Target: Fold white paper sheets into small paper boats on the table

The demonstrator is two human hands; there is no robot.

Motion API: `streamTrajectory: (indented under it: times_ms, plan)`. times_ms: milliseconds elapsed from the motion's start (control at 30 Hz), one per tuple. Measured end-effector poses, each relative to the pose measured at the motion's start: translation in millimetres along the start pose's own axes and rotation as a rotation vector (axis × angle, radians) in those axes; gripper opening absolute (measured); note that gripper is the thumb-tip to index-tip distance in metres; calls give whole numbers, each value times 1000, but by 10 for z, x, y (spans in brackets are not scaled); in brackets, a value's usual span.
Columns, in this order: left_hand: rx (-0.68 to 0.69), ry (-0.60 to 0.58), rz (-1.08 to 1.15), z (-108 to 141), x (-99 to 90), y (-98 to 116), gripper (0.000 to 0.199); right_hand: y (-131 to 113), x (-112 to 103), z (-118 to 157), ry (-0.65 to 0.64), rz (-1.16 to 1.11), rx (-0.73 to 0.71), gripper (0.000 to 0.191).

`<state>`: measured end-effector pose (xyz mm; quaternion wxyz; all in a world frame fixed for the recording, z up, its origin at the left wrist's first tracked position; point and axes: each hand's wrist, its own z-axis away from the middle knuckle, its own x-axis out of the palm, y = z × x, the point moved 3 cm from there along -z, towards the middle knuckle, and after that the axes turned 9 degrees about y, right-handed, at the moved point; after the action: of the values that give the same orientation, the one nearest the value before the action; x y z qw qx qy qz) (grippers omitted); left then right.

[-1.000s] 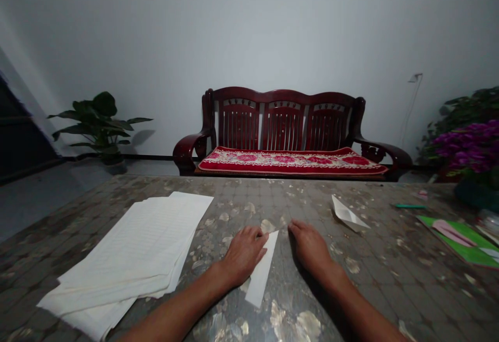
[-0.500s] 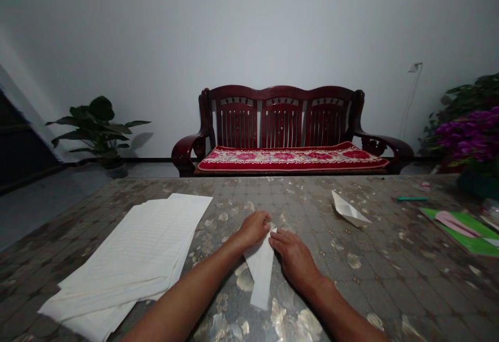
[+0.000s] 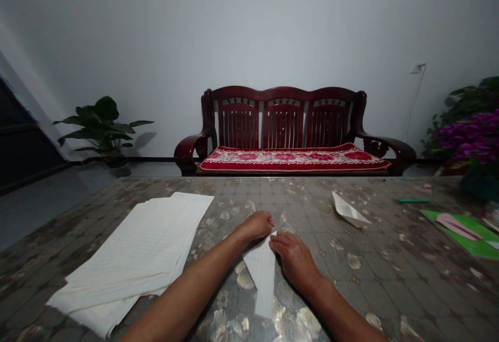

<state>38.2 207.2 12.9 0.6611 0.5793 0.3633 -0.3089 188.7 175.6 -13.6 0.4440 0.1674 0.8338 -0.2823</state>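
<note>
A folded sheet of white paper lies on the table in front of me, with a wide triangular part at upper left and a narrow strip pointing down toward me. My left hand is at its top end, fingers curled closed around the upper tip; the fingertips are partly hidden. Along the upper right edge, my right hand presses the paper with its fingers held together. Farther right stands a small folded paper boat, apart from both hands.
A stack of paper sheets is at left. On the right lie a green pen and a green sheet with a pink shape on it. Beyond the patterned table are a wooden bench and a potted plant.
The paper has turned slightly, its lower strip swinging a little to the right. My left hand has shifted slightly right, its fingers curled more tightly. My right hand stays nearly in place.
</note>
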Motion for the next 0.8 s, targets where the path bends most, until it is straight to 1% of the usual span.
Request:
streamTrajectory:
  times_ms: [133, 433, 600, 800]
  plan:
    - [-21, -8, 21, 9, 10, -8, 19, -5, 3, 0, -3, -7, 3, 36]
    - [-27, -21, 51, 43, 7, 8, 17, 20, 25, 57, 47, -33, -33, 33]
    - [-8, -84, 99, 69, 11, -18, 12, 17, 5, 79, 60, -64, -25, 32]
    - [-20, -145, 199, 38, 82, -91, 5, 24, -7, 80, 127, -125, -84, 36]
